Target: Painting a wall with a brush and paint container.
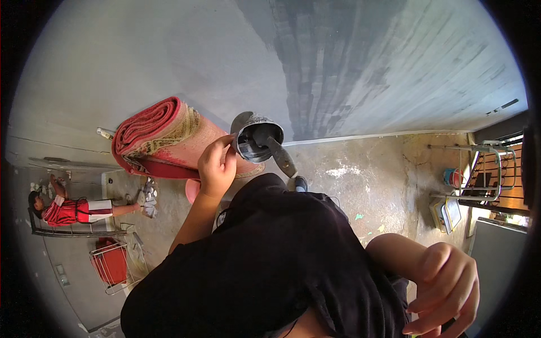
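Note:
My left hand (217,169) grips the rim of a small paint-smeared cup (243,121), thumb and fingers pinching its near left side. Inside the cup rests a paintbrush (282,158) with dark grey paint on it; its handle sticks out over the rim towards me. My right hand (445,287) hangs at the lower right, away from the cup. Its fingers are loosely bent and apart, and nothing shows in them. Ahead stands a grey wall (214,62) with darker, streaky painted patches (321,62).
A rolled red patterned carpet (186,141) leans by the wall, left of the cup, with a pink basin (193,190) below it. Far left, a person in a red shirt (62,211) is near a metal rack (110,265). At right are a metal frame (499,174), a bucket (452,177) and a container (445,214).

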A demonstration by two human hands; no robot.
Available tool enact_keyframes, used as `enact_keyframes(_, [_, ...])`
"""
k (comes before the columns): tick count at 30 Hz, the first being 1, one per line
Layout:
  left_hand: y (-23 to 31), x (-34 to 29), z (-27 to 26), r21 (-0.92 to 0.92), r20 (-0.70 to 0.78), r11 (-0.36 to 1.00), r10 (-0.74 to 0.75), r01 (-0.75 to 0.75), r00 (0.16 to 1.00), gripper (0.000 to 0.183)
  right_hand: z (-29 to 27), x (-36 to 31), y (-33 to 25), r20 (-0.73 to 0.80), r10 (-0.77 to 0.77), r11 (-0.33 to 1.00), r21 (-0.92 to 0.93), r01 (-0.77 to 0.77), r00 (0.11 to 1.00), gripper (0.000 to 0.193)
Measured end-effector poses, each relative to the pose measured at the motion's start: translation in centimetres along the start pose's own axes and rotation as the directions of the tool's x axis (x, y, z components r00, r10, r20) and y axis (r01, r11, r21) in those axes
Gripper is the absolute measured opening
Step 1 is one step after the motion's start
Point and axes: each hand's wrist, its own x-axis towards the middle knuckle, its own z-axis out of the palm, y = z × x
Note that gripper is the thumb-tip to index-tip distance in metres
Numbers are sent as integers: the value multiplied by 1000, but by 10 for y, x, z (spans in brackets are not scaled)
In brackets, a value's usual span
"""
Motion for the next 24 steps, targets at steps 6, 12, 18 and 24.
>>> enact_keyframes(6, [-15,6,-2,-46,15,998,41,-40,999,22,26,24,4,-50,-193,981,-42,191,980,11])
enact_keyframes(12, [-47,12,-9,-72,34,997,25,-22,999,22,56,31,-19,16,-68,915,-398,69,998,23])
enact_keyframes(18, [-71,18,-19,-97,28,995,38,-35,999,21,71,52,13,34,-131,942,-308,135,991,25])
enact_keyframes(24, [-99,12,-33,-115,72,993,-31,39,997,27,93,59,25,-22,-146,909,-397,126,989,25])
